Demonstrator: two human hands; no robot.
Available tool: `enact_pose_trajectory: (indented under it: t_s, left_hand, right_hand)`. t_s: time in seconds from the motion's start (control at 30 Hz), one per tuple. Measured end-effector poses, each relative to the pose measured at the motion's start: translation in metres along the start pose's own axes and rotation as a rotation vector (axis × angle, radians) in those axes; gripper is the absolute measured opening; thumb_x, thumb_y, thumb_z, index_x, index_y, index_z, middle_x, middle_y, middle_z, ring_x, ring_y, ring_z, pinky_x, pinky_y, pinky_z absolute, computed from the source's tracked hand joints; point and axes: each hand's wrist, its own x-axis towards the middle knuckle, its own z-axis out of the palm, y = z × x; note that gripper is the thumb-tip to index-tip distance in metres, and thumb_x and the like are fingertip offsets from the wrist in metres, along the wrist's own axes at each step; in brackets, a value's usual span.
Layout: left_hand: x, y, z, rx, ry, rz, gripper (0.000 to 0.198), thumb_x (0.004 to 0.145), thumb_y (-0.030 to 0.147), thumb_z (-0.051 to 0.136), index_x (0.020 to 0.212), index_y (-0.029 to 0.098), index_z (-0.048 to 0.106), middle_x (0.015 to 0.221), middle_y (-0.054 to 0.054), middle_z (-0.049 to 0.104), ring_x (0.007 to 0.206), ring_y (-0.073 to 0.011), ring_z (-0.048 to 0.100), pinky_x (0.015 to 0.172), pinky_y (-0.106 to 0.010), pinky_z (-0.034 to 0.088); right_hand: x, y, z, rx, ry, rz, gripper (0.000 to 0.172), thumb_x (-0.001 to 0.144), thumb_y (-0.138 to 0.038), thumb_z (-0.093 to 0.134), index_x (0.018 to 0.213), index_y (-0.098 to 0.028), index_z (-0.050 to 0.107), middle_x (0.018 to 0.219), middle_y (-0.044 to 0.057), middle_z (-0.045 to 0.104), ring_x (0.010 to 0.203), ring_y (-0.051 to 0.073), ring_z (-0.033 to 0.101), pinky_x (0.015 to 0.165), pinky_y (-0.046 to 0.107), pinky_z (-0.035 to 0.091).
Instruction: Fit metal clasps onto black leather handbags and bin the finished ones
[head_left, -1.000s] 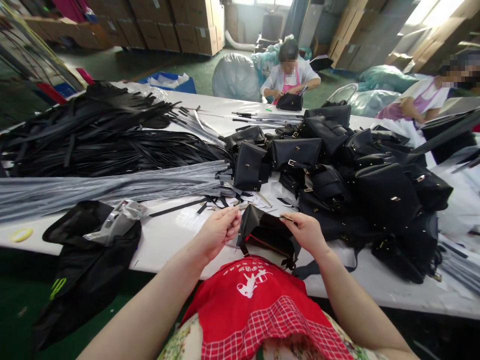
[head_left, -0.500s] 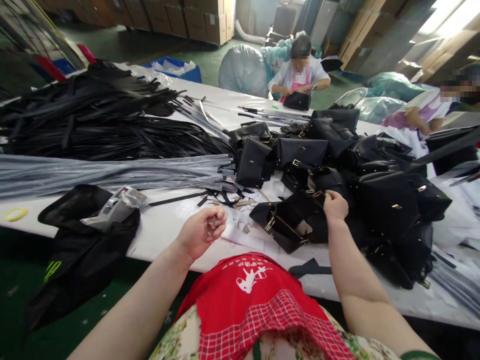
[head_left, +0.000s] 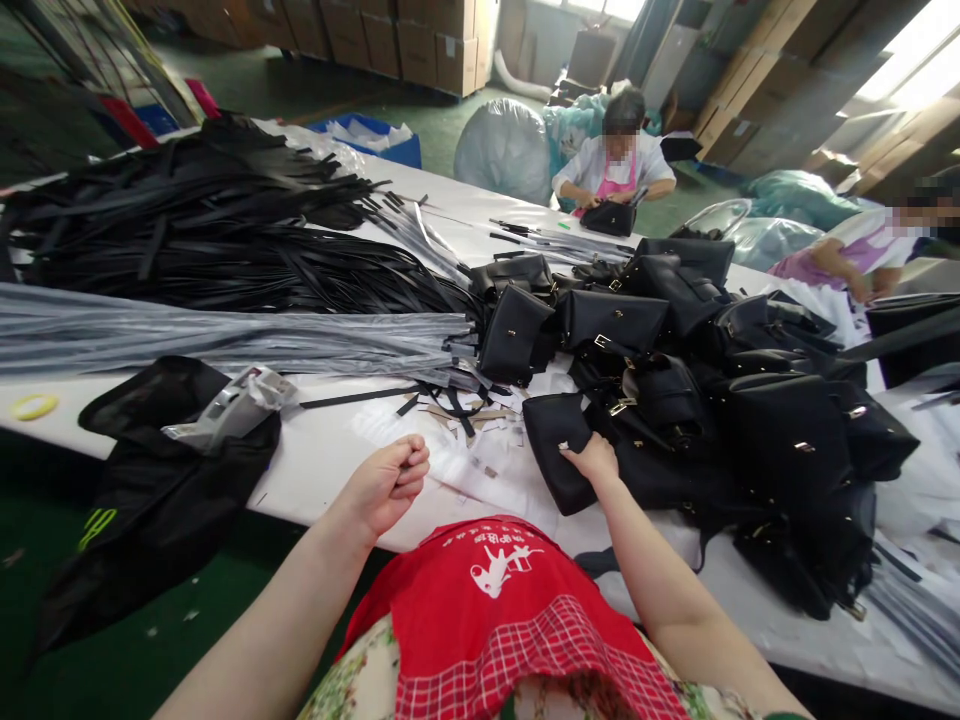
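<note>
My left hand [head_left: 388, 482] hovers over the near edge of the white table [head_left: 322, 460], fingers curled into a fist round something small I cannot make out. My right hand [head_left: 594, 461] rests on a small black bag [head_left: 556, 445] lying at the near side of a heap of black bags [head_left: 720, 400], its fingers gripping the bag's edge. Paper scraps and short strap bits [head_left: 465, 415] lie on the table between my hands.
A big pile of black straps [head_left: 225, 240] and grey plastic-wrapped strips [head_left: 225, 345] fills the left of the table. A black bag with plastic [head_left: 172, 440] hangs off the near left edge. Two other people [head_left: 619, 165] work at the far side. Cardboard boxes stand behind.
My right hand put the bag it held onto the heap, then came back to a small black bag nearer me. My left hand lowered a little, still closed.
</note>
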Motion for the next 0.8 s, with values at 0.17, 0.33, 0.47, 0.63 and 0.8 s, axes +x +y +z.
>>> enact_pose_trajectory:
  t_s: [0.17, 0.33, 0.47, 0.63, 0.8]
  left_hand:
    - [0.006, -0.004, -0.013, 0.048, 0.034, 0.064, 0.009, 0.070, 0.007, 0.053, 0.068, 0.014, 0.049, 0.054, 0.007, 0.036, 0.036, -0.0016, 0.024, 0.031, -0.011, 0.012]
    - [-0.006, -0.005, 0.005, 0.375, 0.012, 0.164, 0.012, 0.074, 0.023, 0.060, 0.079, 0.013, 0.063, 0.049, 0.009, 0.032, 0.039, -0.0033, 0.021, 0.036, -0.015, 0.013]
    - [-0.016, -0.010, 0.049, 0.919, -0.111, 0.389, 0.023, 0.077, 0.030, 0.064, 0.094, 0.016, 0.071, 0.054, 0.005, 0.042, 0.048, -0.0074, 0.034, 0.046, -0.020, 0.026]
    - [-0.016, -0.023, 0.098, 1.243, -0.209, 0.692, 0.026, 0.075, 0.032, 0.070, 0.097, 0.019, 0.070, 0.053, 0.007, 0.041, 0.049, -0.0086, 0.036, 0.051, -0.023, 0.030]
    - [-0.018, -0.026, 0.113, 1.428, -0.265, 0.898, 0.015, 0.078, 0.032, 0.068, 0.087, 0.020, 0.070, 0.057, 0.004, 0.049, 0.055, -0.0109, 0.046, 0.056, -0.025, 0.034]
  right_hand:
    - [0.002, -0.002, -0.003, 0.294, -0.219, 0.040, 0.042, 0.067, -0.038, 0.073, 0.095, -0.008, 0.066, 0.093, 0.018, 0.071, 0.092, 0.030, 0.067, 0.078, 0.038, 0.053]
    - [-0.023, -0.023, -0.047, 0.588, -0.311, -0.010, 0.039, 0.068, -0.034, 0.073, 0.099, -0.011, 0.067, 0.093, 0.011, 0.073, 0.083, 0.026, 0.070, 0.070, 0.035, 0.058]
    - [-0.067, -0.048, -0.105, 0.752, -0.280, -0.178, 0.044, 0.062, -0.037, 0.078, 0.098, -0.014, 0.068, 0.091, 0.010, 0.074, 0.080, 0.029, 0.070, 0.066, 0.037, 0.059]
    - [-0.115, -0.081, -0.138, 0.639, -0.180, -0.541, 0.034, 0.069, -0.034, 0.074, 0.097, -0.016, 0.069, 0.092, 0.007, 0.074, 0.083, 0.026, 0.069, 0.069, 0.032, 0.056]
    - [-0.137, -0.099, -0.143, 0.483, -0.047, -0.681, 0.015, 0.073, -0.028, 0.069, 0.082, -0.017, 0.070, 0.078, 0.002, 0.072, 0.067, 0.019, 0.065, 0.059, 0.026, 0.051]
